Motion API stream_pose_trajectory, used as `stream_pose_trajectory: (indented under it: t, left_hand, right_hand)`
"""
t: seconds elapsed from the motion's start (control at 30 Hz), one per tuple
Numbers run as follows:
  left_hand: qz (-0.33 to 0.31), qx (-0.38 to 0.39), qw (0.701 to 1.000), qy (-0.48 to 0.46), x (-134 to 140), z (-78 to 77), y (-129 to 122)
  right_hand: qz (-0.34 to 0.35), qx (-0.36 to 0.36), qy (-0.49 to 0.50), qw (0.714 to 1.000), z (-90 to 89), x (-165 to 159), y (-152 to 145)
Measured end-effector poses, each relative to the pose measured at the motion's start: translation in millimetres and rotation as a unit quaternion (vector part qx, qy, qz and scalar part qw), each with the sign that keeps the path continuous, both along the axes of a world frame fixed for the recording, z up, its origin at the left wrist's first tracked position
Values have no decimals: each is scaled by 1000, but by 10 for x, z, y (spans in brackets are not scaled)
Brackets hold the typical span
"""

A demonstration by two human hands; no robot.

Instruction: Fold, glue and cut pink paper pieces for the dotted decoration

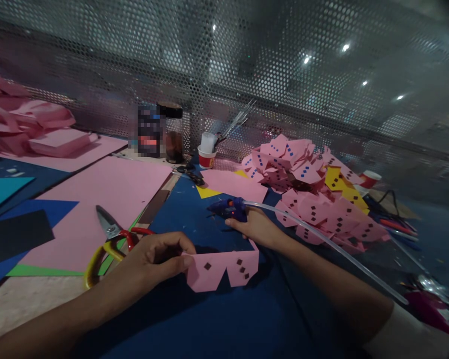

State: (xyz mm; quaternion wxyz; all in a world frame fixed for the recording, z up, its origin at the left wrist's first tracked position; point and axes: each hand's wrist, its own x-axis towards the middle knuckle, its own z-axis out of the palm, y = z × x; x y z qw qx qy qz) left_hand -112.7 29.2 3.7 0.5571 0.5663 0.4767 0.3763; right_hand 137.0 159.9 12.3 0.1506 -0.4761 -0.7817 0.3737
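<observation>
Your left hand pinches the notched pink paper above the bench, your right hand grips the glue gun just beyond; a careless swing of its nozzle could smear the paper.

Lidded jar before perforated screen

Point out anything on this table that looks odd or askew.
The pink cutout at the left hand looks lopsided: one dark diamond on its left half, three on its right. That may be deliberate; nothing else clearly stands out.
</observation>
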Motion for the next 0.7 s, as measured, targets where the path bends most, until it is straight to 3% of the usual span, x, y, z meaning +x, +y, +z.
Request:
stream_pose_trajectory:
  t: [0.7]
  left_hand:
    - [-1,15,1000,-14,8,15,12]
  right_hand:
    - [-25,-63,44,997,79,78,-3]
